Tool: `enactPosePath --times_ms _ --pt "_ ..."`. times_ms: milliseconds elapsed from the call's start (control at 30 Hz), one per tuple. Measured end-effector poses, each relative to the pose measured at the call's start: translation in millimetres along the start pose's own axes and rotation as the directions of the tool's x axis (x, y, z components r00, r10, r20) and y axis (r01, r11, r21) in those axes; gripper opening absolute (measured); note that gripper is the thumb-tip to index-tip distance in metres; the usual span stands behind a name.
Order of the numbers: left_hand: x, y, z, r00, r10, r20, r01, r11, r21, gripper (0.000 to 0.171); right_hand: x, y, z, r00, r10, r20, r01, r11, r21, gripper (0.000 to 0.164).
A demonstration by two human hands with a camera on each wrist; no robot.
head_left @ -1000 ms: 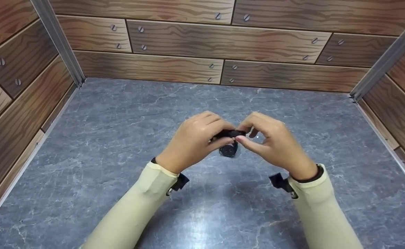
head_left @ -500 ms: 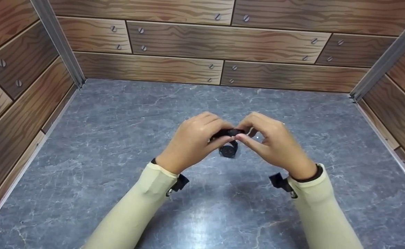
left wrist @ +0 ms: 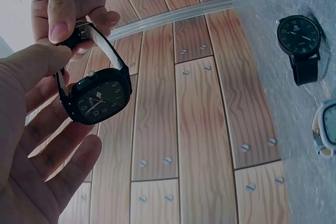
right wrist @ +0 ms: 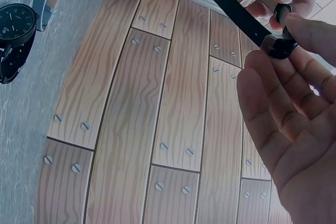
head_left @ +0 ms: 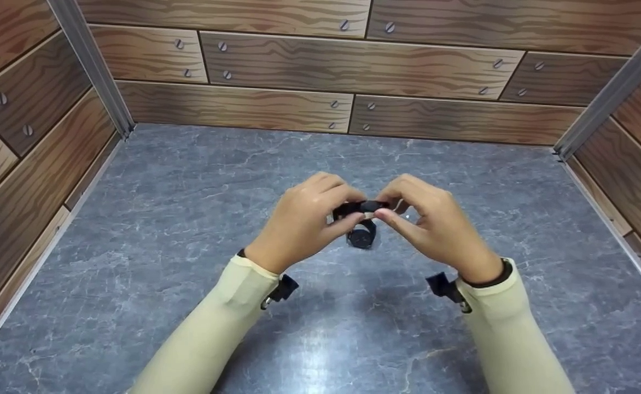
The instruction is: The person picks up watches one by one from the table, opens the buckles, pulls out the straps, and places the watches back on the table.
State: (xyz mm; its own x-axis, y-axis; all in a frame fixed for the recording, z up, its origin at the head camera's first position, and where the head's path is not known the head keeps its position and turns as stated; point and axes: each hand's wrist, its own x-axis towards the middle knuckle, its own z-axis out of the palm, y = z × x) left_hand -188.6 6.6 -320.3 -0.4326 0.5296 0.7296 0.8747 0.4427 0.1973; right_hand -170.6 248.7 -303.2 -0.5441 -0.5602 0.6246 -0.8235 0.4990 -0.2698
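Both hands hold a black wristwatch (left wrist: 102, 100) above the table, its strap looped and its dial squarish with light numerals. The strap's inner side looks pale in the left wrist view. My left hand (head_left: 309, 221) grips the strap from the left, between thumb and fingers. From the right, my right hand (head_left: 432, 224) pinches the strap near its buckle (right wrist: 275, 45). Beneath them, a round black watch (head_left: 361, 237) lies on the table. A lighter grey-strapped watch (left wrist: 326, 124) lies beside it in the wrist views; the hands hide it in the head view.
The grey marbled tabletop (head_left: 189, 186) is bounded by wood-patterned walls (head_left: 277, 60) at the back and both sides. Metal posts (head_left: 93, 65) stand in the back corners. Each wrist carries a small black camera mount (head_left: 283, 288).
My left hand has shifted slightly up and left, its thumb drawn back along the strap so that more of the watch shows. The right hand has hardly moved.
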Motion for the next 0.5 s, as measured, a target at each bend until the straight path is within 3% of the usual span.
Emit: enactPosePath --times_ms 300,500 --pt "-0.5 -2.1 0.8 1.000 -0.022 0.010 0.022 1.000 -0.016 0.017 0.7 -0.1 -0.6 1.000 0.005 -0.006 -0.005 1.000 -0.002 0.014" --pt "-0.5 -3.5 -0.2 0.998 -0.046 0.036 0.046 0.999 -0.008 0.016 0.3 0.8 -0.7 0.996 0.043 -0.076 -0.040 0.998 0.046 0.014"
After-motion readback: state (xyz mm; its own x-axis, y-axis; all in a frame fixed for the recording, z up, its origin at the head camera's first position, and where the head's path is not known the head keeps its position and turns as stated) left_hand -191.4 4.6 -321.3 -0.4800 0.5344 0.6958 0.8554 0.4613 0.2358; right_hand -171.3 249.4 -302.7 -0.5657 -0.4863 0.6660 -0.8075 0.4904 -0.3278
